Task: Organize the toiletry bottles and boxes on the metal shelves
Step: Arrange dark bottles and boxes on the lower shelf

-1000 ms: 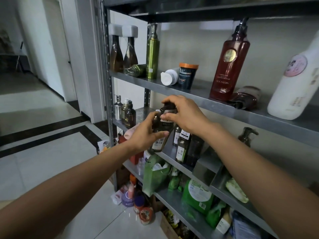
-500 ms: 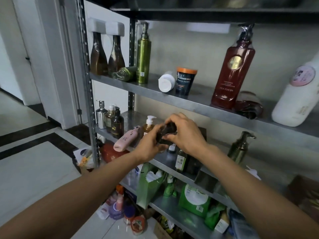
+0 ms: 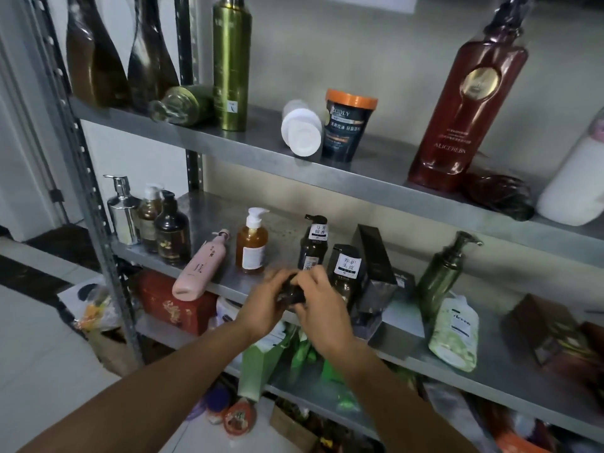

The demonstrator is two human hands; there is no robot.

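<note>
At the front edge of the middle shelf [image 3: 277,223], both hands meet on one small dark bottle [image 3: 292,291]. The left hand [image 3: 266,304] has its fingers curled round it from the left, and the right hand [image 3: 322,317] has its fingers curled over it from the right. The bottle is mostly hidden between the palms and motion-blurred, so I can't tell its label or cap. It sits just above the shelf lip; whether it touches the metal is unclear.

Middle shelf, left to right:
- chrome pump bottle [image 3: 122,214] and two brown bottles, upright, clustered at the left post
- pink bottle [image 3: 199,269] lying down, its base hanging over the front edge
- amber pump bottle [image 3: 251,246] upright, just beside the pink one
- two dark labelled bottles [image 3: 313,243] upright, right behind the hands
- black box [image 3: 376,266] upright and slightly tilted, touching the nearer dark bottle
- green pump bottle [image 3: 444,273] upright, with a white-green pouch [image 3: 456,331] leaning in front of it

Upper shelf [image 3: 261,142]:
- tall green bottle [image 3: 232,60] upright, with a green bottle [image 3: 183,104] on its side next to it
- white jar [image 3: 300,132] on its side against the orange-lidded tub [image 3: 349,125]
- large red pump bottle [image 3: 467,103] upright, with a dark red bottle [image 3: 500,196] lying at its base

A red box [image 3: 176,302] sits on the shelf below, at the left.
</note>
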